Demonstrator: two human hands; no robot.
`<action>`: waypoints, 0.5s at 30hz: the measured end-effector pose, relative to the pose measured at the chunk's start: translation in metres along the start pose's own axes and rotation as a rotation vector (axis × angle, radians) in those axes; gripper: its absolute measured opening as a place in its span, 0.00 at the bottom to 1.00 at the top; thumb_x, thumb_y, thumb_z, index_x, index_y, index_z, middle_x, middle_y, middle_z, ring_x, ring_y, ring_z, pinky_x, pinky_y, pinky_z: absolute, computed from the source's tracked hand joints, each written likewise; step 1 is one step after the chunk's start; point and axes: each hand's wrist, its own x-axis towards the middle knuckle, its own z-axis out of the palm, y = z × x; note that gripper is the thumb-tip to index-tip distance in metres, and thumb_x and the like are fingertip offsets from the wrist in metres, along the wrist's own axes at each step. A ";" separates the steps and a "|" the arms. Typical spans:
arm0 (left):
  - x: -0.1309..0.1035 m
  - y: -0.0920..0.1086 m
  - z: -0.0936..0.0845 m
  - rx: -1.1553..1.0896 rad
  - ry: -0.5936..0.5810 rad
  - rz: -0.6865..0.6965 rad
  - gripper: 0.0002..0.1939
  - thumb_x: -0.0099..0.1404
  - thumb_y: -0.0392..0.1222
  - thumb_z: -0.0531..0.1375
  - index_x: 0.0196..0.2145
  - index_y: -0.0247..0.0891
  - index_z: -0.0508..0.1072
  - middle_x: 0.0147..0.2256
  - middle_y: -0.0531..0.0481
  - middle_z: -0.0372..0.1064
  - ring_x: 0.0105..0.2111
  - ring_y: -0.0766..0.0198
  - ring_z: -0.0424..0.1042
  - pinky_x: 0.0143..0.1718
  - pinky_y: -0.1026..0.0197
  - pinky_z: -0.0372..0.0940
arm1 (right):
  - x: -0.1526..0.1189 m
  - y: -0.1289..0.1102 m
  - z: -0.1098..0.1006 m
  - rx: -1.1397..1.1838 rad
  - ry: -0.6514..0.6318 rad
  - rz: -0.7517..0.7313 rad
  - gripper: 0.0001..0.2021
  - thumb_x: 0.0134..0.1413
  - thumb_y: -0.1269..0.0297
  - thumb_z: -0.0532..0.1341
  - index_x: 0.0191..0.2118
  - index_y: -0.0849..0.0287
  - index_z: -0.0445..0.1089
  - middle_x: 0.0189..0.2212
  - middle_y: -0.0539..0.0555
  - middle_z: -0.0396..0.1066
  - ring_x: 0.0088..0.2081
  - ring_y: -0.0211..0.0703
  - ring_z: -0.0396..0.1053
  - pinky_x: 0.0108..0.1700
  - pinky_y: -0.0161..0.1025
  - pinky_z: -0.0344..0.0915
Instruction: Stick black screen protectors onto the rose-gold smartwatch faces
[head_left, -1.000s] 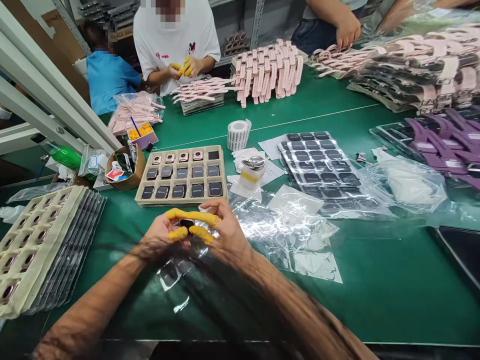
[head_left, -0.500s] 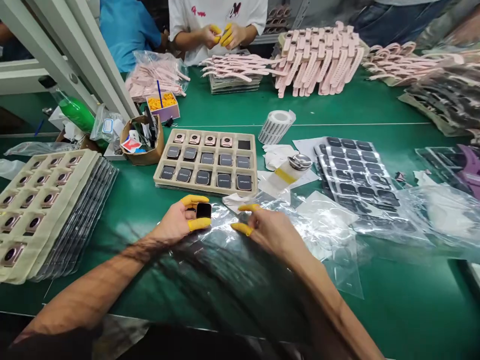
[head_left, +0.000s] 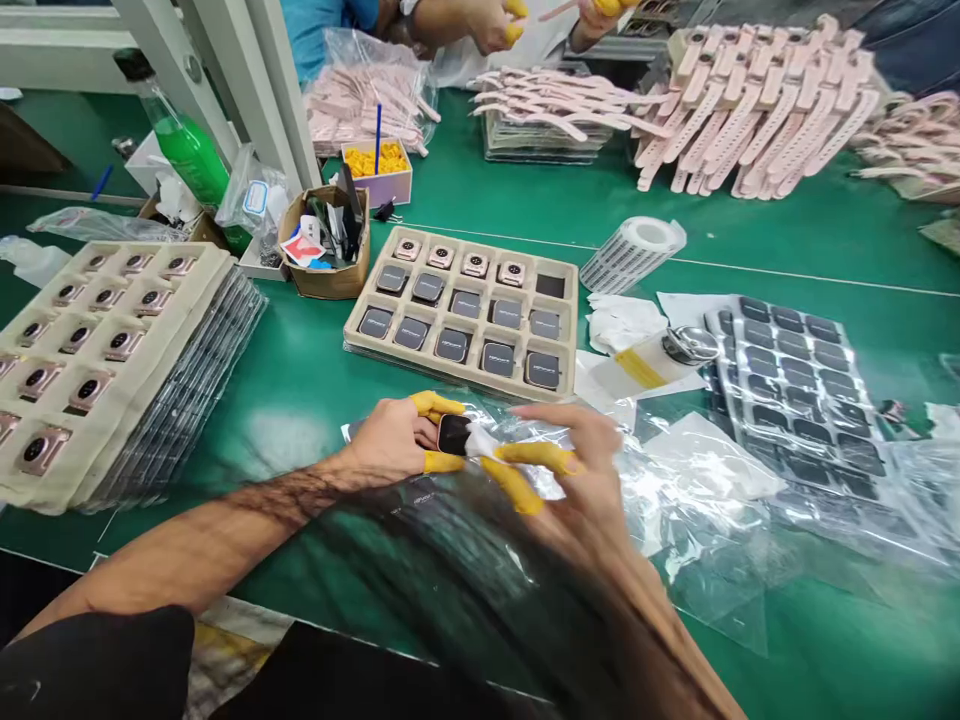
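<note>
A smartwatch body point(head_left: 452, 434) with a dark screen and no strap is gripped at its edges by my left hand point(head_left: 394, 440), yellow finger cots on its fingertips. My right hand point(head_left: 581, 465) pinches a small white wipe point(head_left: 481, 440) between cot-covered fingers and presses it on the screen's right side. The index finger stretches out above it. Just beyond my hands lies a beige tray point(head_left: 461, 372) of watch bodies, some with sensor backs up, most with dark printed covers; one slot in the back right corner holds no watch. Clear plastic film point(head_left: 645, 490) lies beneath and beside my right hand.
Stacked trays of watch bodies point(head_left: 56, 350) stand left. Behind are a cardboard box of scraps point(head_left: 330, 270), yellow finger cots point(head_left: 375, 158), a label roll point(head_left: 634, 255) and pink straps point(head_left: 757, 110). Right are a metal-topped bottle point(head_left: 660, 360) and screen film sheets point(head_left: 802, 370). A co-worker's hands point(head_left: 491, 22) show opposite.
My right hand has come left to the watch and now presses a white wipe on its screen. My left hand still holds the watch, now tilted. The camera view has shifted.
</note>
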 end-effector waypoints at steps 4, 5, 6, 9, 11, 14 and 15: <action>0.000 -0.004 0.002 -0.023 0.002 0.026 0.32 0.47 0.39 0.75 0.50 0.34 0.78 0.35 0.49 0.82 0.36 0.59 0.82 0.41 0.61 0.74 | 0.009 -0.004 0.018 0.055 -0.082 -0.033 0.08 0.63 0.71 0.63 0.42 0.49 0.74 0.33 0.50 0.76 0.37 0.47 0.66 0.43 0.48 0.53; 0.000 -0.005 0.002 0.001 0.012 0.022 0.32 0.47 0.40 0.75 0.51 0.33 0.78 0.33 0.49 0.81 0.35 0.59 0.82 0.40 0.61 0.74 | 0.009 -0.003 0.020 0.042 -0.071 -0.013 0.08 0.63 0.71 0.64 0.42 0.50 0.74 0.32 0.49 0.76 0.36 0.46 0.65 0.42 0.48 0.51; -0.001 -0.005 0.002 0.040 0.013 0.019 0.32 0.47 0.40 0.75 0.51 0.33 0.78 0.31 0.50 0.81 0.34 0.59 0.81 0.39 0.61 0.74 | 0.009 -0.002 0.021 0.037 -0.071 -0.002 0.07 0.63 0.71 0.64 0.42 0.50 0.74 0.32 0.49 0.75 0.35 0.46 0.64 0.42 0.47 0.50; -0.001 -0.007 0.001 0.119 -0.005 0.048 0.29 0.48 0.40 0.74 0.50 0.35 0.80 0.33 0.50 0.82 0.35 0.58 0.82 0.39 0.61 0.74 | 0.007 -0.004 0.021 0.036 -0.087 -0.021 0.04 0.64 0.69 0.64 0.39 0.51 0.74 0.31 0.49 0.76 0.35 0.46 0.63 0.42 0.46 0.49; -0.001 -0.007 0.002 0.118 0.004 0.065 0.26 0.48 0.40 0.74 0.47 0.34 0.80 0.34 0.49 0.82 0.36 0.57 0.82 0.40 0.61 0.74 | 0.007 -0.009 0.022 -0.010 -0.046 -0.022 0.04 0.65 0.69 0.63 0.37 0.53 0.73 0.32 0.50 0.76 0.35 0.46 0.63 0.42 0.46 0.49; -0.001 -0.008 0.003 0.117 0.026 0.046 0.28 0.49 0.39 0.74 0.49 0.34 0.79 0.29 0.52 0.80 0.32 0.58 0.81 0.38 0.61 0.74 | 0.005 -0.016 0.025 -0.104 -0.011 0.027 0.03 0.64 0.68 0.63 0.37 0.54 0.74 0.32 0.51 0.77 0.35 0.46 0.62 0.42 0.46 0.48; -0.002 -0.008 0.003 0.115 0.017 0.048 0.29 0.49 0.37 0.73 0.51 0.34 0.79 0.29 0.52 0.80 0.33 0.58 0.81 0.38 0.61 0.74 | 0.004 -0.017 0.026 -0.109 -0.026 0.038 0.03 0.64 0.69 0.63 0.38 0.54 0.74 0.32 0.51 0.77 0.35 0.46 0.63 0.42 0.46 0.48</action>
